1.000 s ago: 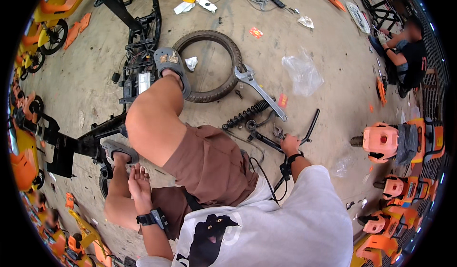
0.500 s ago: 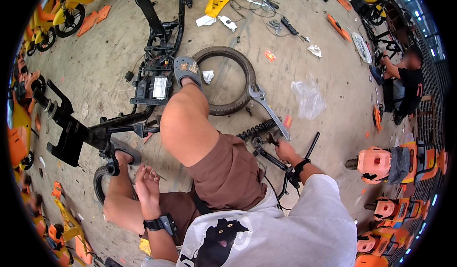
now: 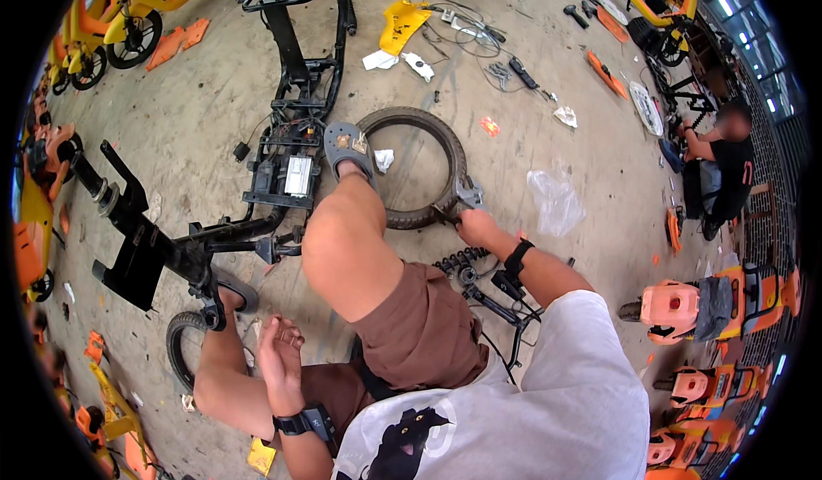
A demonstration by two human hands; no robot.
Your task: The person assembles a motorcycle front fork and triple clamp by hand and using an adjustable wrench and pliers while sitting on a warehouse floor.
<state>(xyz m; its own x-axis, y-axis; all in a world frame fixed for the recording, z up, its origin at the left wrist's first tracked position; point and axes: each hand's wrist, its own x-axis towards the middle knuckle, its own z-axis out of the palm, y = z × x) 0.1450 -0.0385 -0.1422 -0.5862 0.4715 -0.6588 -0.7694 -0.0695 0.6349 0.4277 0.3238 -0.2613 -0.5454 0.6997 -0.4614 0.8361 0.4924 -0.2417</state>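
Note:
My right hand reaches down at the lower right rim of a bare black tire lying flat. Its fingers are closed on a small dark metal piece, whose kind I cannot make out. The jaw end of a large adjustable wrench shows just beyond the fingers; the hand hides its handle. My left hand hovers above my left thigh, palm turned up, fingers loosely curled and nothing visible in them. A black scooter frame with a silver box stands beyond my legs.
A coil-spring shock absorber and black tubing lie below my right forearm. A clear plastic bag, cables and a yellow panel litter the floor. A co-worker sits at the right; orange scooters line the edges.
My right hand has moved forward and left from beside the shock absorber to the tire's rim, over the wrench. My left hand's fingers have curled in more. The view has shifted slightly.

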